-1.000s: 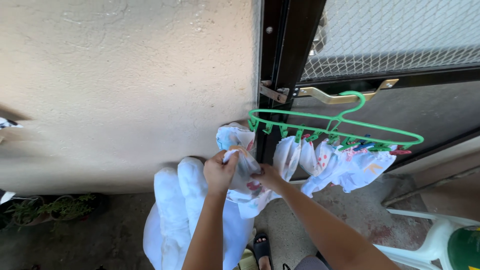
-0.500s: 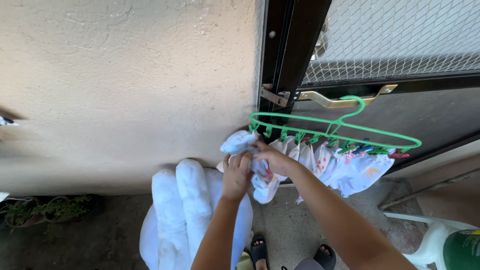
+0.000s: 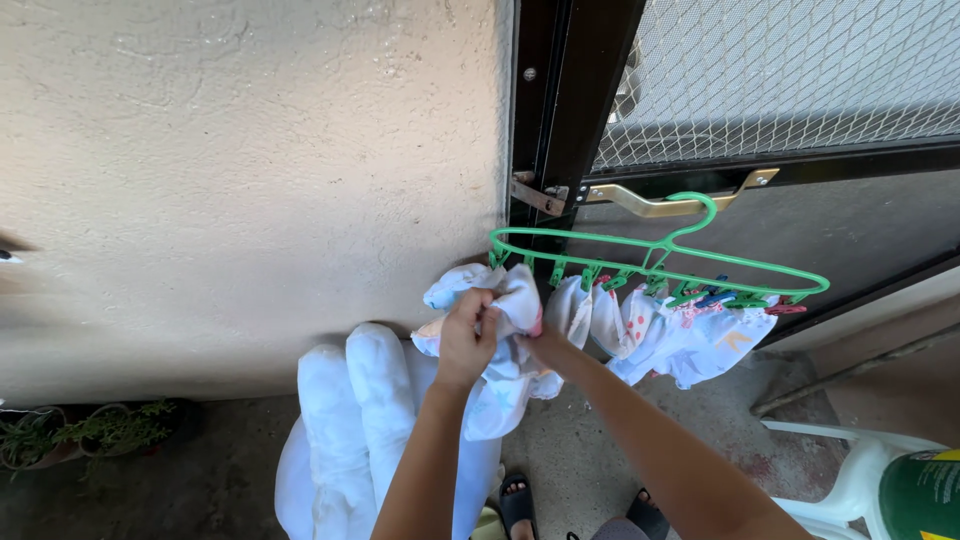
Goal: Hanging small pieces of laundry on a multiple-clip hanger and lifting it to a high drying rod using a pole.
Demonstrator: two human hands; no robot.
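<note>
A green clip hanger point(image 3: 655, 252) hangs by its hook from the brass door handle point(image 3: 670, 196). Several small white patterned cloths point(image 3: 690, 330) are pinned along its lower bar. My left hand point(image 3: 467, 338) grips the upper fold of a white printed cloth point(image 3: 500, 385) just under the hanger's left end. My right hand point(image 3: 545, 346) holds the same cloth from the right, partly hidden behind it. The cloth hangs bunched between both hands.
A beige plaster wall point(image 3: 250, 170) fills the left. A black-framed mesh door point(image 3: 760, 80) stands right. White bundled fabric point(image 3: 350, 430) leans below the wall. A potted plant point(image 3: 90, 432) is lower left, a white plastic chair point(image 3: 860, 470) lower right. My sandalled feet point(image 3: 522, 500) stand on concrete.
My hands lifted the cloth from below toward the hanger's left end, bunched it, then spread it a little. The view shifted slightly.
</note>
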